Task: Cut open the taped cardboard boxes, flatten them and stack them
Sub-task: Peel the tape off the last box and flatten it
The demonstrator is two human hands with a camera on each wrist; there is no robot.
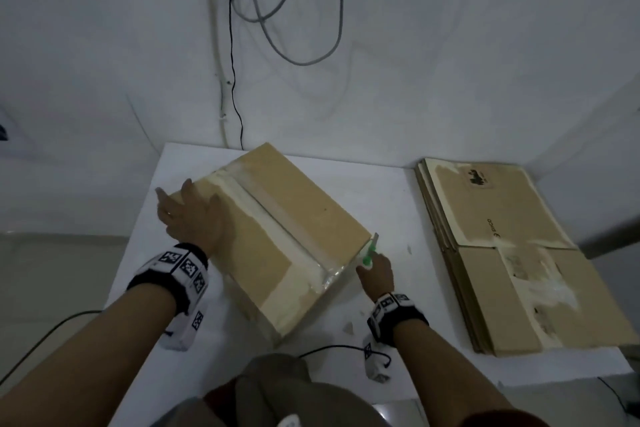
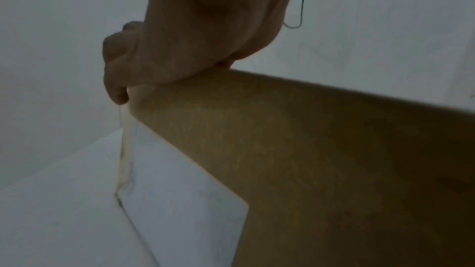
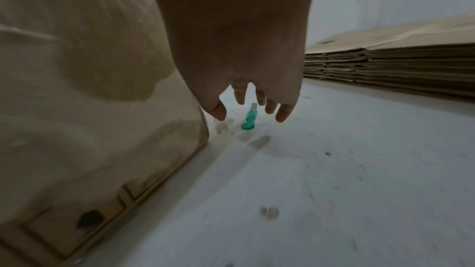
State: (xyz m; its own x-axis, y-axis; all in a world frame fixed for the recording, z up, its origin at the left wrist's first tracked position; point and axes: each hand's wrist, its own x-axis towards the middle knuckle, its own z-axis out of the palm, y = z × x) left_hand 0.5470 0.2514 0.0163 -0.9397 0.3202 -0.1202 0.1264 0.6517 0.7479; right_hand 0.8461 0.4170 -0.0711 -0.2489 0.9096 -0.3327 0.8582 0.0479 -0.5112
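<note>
Head view: taped brown cardboard box (image 1: 277, 236) uncut beside flattened cardboard stack (image 1: 512, 253); left hand (image 1: 190, 215) flat on it, right hand (image 3: 246, 80) fingers (image 3: 282, 113) released above green box cutter (image 3: 249, 122).

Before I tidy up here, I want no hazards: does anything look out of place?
Yes: the green cutter lies on the table beside the box with its blade apparently out, under the open right hand. Small scraps litter the table.

One taped cardboard box (image 1: 277, 243) stands on one white table (image 1: 398, 191). One stack of flattened boxes (image 1: 512, 253) lies alongside; its layers are too blurred to count. One green cutter (image 3: 248, 120), two hands, and three cables (image 1: 277, 10) on the wall.
</note>
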